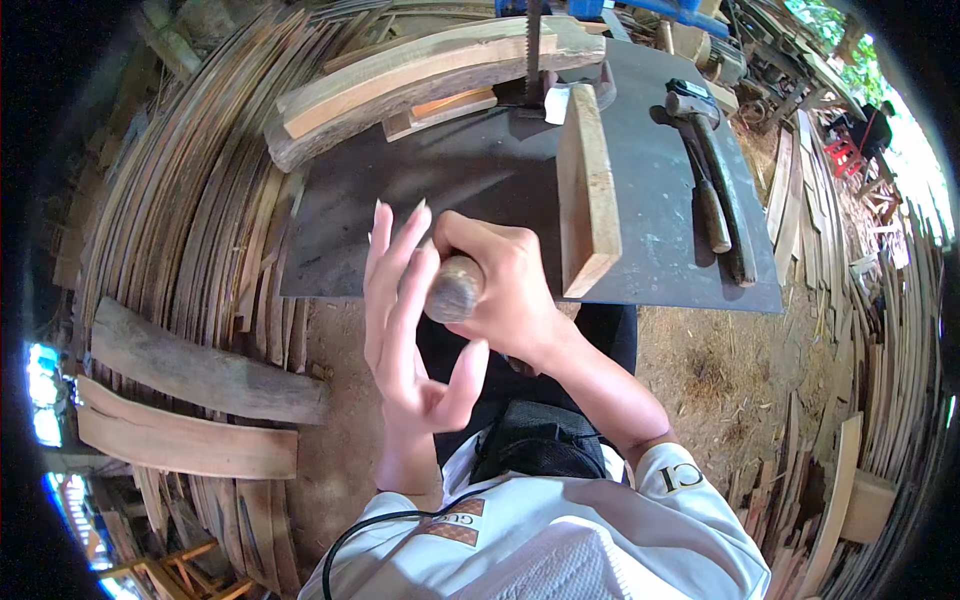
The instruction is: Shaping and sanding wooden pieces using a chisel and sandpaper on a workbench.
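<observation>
One round wooden piece (455, 288) points its blunt end straight up at my camera, held just above the near edge of the dark counter (680, 270). From my remote seat I see the right hand (505, 275) wrapped firmly around it, fingers curled, so that hand seems to carry the weight. The left hand (400, 360) is spread beside it, fingers extended and thumb apart, gripping nothing; I cannot tell whether any finger touches the wood. The rest of the piece is hidden from me below the fist.

On the counter, a thick board (590, 190) stands on its narrow edge, its length running away from the wearer; it looks broad enough to balance alone. At the right, a hammer (690, 104) and a second wooden-handled tool (713, 215) lie side by side with their grips toward the wearer, probably for easy reach. Curved timber (400, 80) lies across the far side with small blocks (440, 115) near it, perhaps set back for elbow room, and a saw blade (533, 60) rises upright there.
</observation>
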A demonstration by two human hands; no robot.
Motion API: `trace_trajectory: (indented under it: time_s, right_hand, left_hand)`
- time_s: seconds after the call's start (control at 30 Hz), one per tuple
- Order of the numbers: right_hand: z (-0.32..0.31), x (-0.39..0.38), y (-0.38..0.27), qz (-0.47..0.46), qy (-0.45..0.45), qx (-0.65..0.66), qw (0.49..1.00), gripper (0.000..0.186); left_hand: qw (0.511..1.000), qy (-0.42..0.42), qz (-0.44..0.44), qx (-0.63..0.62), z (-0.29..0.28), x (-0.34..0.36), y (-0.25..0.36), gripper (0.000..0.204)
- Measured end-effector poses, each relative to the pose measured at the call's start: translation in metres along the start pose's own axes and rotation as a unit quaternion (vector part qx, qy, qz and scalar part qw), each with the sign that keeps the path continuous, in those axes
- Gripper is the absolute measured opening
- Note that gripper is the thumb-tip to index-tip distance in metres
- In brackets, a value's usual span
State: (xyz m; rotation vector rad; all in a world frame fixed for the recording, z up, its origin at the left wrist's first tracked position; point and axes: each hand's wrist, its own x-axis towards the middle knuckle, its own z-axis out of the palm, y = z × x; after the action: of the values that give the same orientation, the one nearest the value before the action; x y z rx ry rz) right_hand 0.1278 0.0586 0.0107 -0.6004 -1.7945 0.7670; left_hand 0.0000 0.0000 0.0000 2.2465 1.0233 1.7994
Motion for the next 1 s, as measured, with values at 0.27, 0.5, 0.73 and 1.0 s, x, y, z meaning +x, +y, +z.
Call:
trace_trajectory:
  time_s: [0.27,0.5,0.73,1.0]
  right_hand:
    - [-0.015,-0.035,-0.008,0.024,-0.023,-0.02,0.999,0.048]
    - [-0.056,-0.085,-0.029,-0.106,0.277,-0.23,0.927,0.068]
    - [-0.046,-0.075,0.035,0.07,0.233,-0.227,0.943,0.09]
    - [-0.043,-0.077,0.055,0.062,0.213,-0.181,0.958,0.083]
  left_hand:
    - [0.999,0.022,0.007,0.025,0.037,0.024,-0.011,0.064]
    - [0.93,0.136,-0.006,-0.342,0.057,0.006,-0.022,0.032]
    - [0.931,0.166,0.186,-0.267,0.039,0.028,0.005,0.029]
    - [0.845,0.009,0.336,-0.415,0.069,0.056,0.035,0.03]
